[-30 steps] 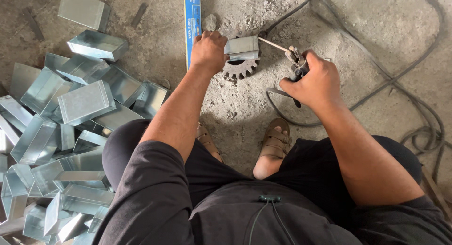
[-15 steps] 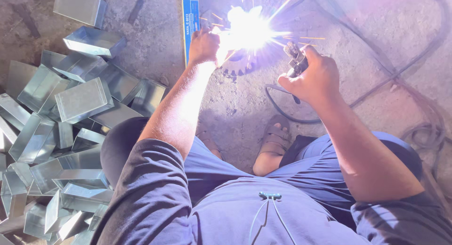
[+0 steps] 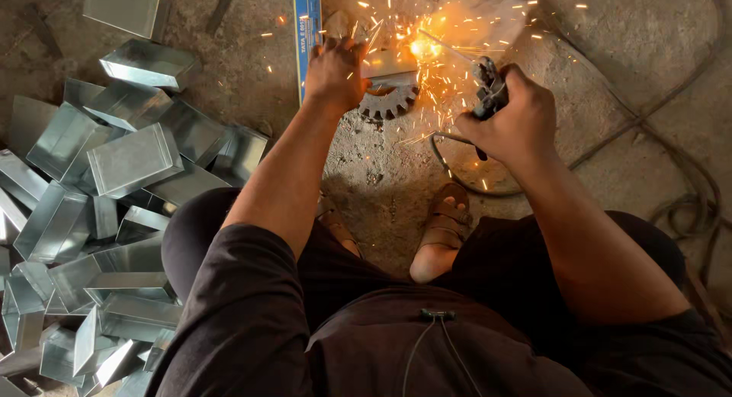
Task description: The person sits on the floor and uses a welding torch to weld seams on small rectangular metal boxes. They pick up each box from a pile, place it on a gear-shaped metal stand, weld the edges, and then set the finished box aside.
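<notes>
Faded from the white glare of half a second ago to an orange spark shower (image 3: 427, 50), scattered over the floor (image 3: 595, 31) at twelve o'clock; arc burning now where a second ago no light showed at all, so the weld looks under way rather than merely set up.

Left hand (image 3: 335, 73) pressed down, fingers curled over the near edge of the small grey metal piece (image 3: 389, 61), pinning it on top of the toothed gear (image 3: 389, 101). Right hand (image 3: 512, 115) closed tight around the dark rod holder (image 3: 488, 88), thin rod (image 3: 450, 52) slanting up to eleven o'clock and ending in the bright spot on the metal piece.

Just at nine o'clock of the left hand, a long blue strip (image 3: 307, 27) lying flat, narrow, with white lettering. Dark cable (image 3: 671, 176) looping away at three o'clock. Two sandalled feet (image 3: 442, 229) at six o'clock, below the gear. Far out at nine o'clock, a heap of shiny folded sheet-metal boxes (image 3: 130, 160), unlabelled, tumbled over one another.
</notes>
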